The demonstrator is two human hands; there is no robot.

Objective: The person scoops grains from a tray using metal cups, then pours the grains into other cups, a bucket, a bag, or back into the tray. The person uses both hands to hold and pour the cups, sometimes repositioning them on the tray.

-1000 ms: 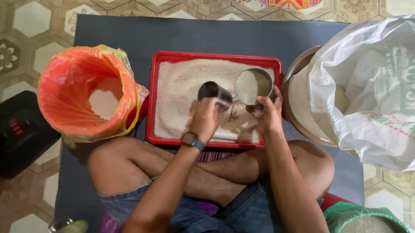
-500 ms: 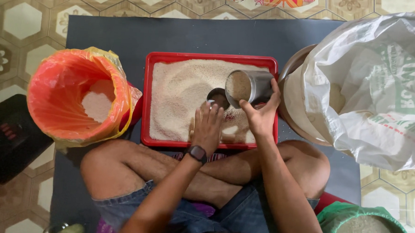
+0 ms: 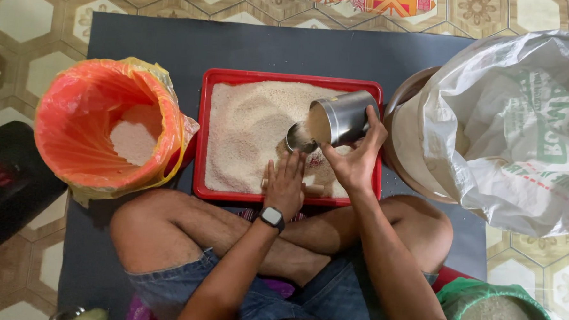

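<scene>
1. Your left hand (image 3: pixel 285 182) lies flat and empty on the rice (image 3: pixel 247 133).
2. Your right hand (image 3: pixel 356 158) grips the tilted steel cup (image 3: pixel 341 117) around its wall; likely light, rigid, slippery.
3. Below its mouth sits a small steel bowl (image 3: pixel 296 141), inside the red tray (image 3: pixel 288 78).

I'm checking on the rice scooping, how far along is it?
Done: a small heap of rice already lies in the orange-lined bucket. In hand: the right hand tilts a steel cup full of rice over the red tray, the left hand flat on the grains. Left: most of the tray's rice.
</scene>
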